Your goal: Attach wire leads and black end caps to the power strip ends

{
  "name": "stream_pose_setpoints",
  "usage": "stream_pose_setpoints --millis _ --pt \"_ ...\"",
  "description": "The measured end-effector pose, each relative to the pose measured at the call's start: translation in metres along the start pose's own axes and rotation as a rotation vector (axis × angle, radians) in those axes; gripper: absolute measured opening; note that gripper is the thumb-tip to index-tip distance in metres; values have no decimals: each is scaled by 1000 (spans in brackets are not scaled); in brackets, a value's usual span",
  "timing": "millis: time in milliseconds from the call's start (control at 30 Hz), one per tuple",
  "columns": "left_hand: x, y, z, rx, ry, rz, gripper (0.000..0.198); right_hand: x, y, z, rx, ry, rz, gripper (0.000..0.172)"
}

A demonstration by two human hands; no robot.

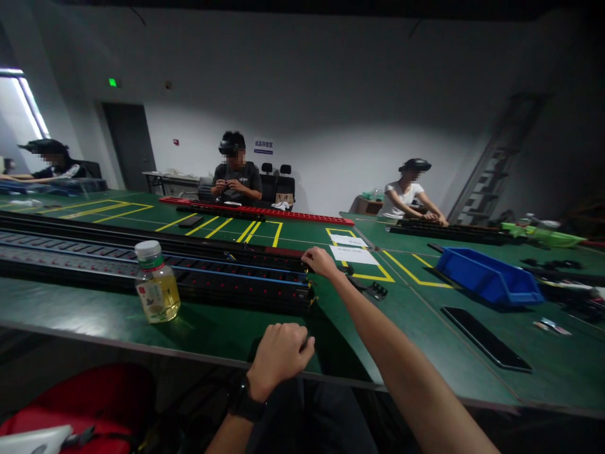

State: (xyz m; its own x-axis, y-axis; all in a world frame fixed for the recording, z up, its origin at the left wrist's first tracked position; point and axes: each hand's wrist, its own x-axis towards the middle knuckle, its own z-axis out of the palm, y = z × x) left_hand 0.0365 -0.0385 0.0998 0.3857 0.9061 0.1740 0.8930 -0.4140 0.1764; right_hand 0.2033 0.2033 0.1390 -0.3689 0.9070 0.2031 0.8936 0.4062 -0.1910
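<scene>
Long black rails [255,291] with blue strips and rows of red dots lie across the green table, their ends near the middle. My right hand [322,261] reaches to the far rail's end, fingers pinched together there; whatever sits between the fingertips is hidden. Close to the table's front edge, my left hand [282,353] is curled closed, with a black watch [246,398] on its wrist. A small dark spot shows between its thumb and forefinger, too unclear to name. Small black parts [375,290] rest on the table just right of the rail ends.
A bottle of yellow drink [157,284] stands before the rails. To the right are a blue bin [489,277] and a black phone-like slab [486,338]. White paper sheets [353,255] lie beyond my right hand. Three people sit around the table, near a red rail [302,213].
</scene>
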Motion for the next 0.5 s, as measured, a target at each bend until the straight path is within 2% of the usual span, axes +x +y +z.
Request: stream_pose_setpoints --millis 200,367,500 --pt "1 0 -2 1 -11 -11 28 -3 2 1 5 -39 14 35" --pt "1 0 -4 12 -24 -9 28 5 -6 5 14 7 98 36" --pt "1 -2 0 23 8 3 29 2 4 10 47 15 157 37"
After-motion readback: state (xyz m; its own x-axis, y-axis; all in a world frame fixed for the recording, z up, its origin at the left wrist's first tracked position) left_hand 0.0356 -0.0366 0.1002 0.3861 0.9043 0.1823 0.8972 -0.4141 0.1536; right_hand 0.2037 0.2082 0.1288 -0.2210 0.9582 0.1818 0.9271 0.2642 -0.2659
